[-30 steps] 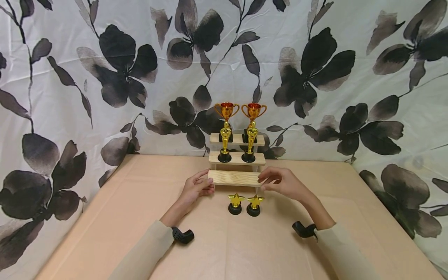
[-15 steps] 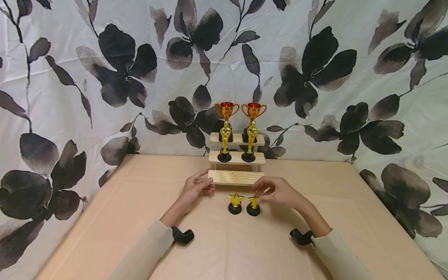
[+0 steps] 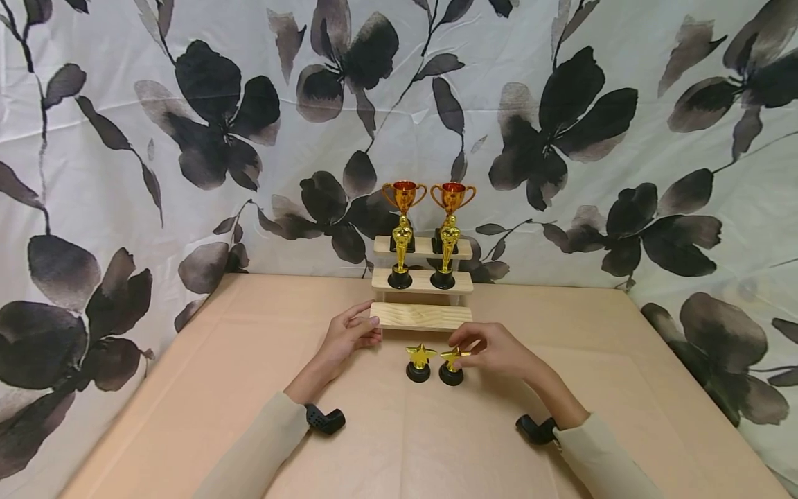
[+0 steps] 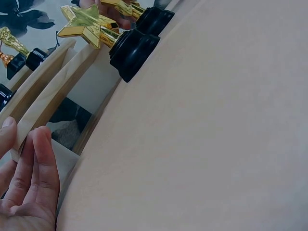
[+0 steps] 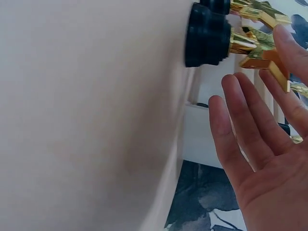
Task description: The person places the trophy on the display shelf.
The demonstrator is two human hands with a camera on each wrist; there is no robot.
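A three-step wooden display stand (image 3: 422, 316) stands at the middle back of the table. My left hand (image 3: 351, 331) holds the left end of its lowest step, thumb on top and fingers beneath, as the left wrist view (image 4: 33, 168) shows. In front of the stand are two gold star trophies on round black bases, a left one (image 3: 420, 356) and a right one (image 3: 451, 374). The right hand (image 3: 492, 350) pinches the right star trophy (image 5: 257, 45) by its star between thumb and index finger; its other fingers are extended below.
Two gold figure trophies, a left (image 3: 401, 253) and a right one (image 3: 446, 256), stand on the middle step. Behind them, a left cup trophy (image 3: 404, 197) and a right one (image 3: 453, 197) occupy the top step. A floral cloth (image 3: 399, 138) hangs behind the table (image 3: 399, 443).
From the right end of the lowest step, my right hand has come down and forward to the right star trophy and taken hold of its star. The left hand keeps its place.
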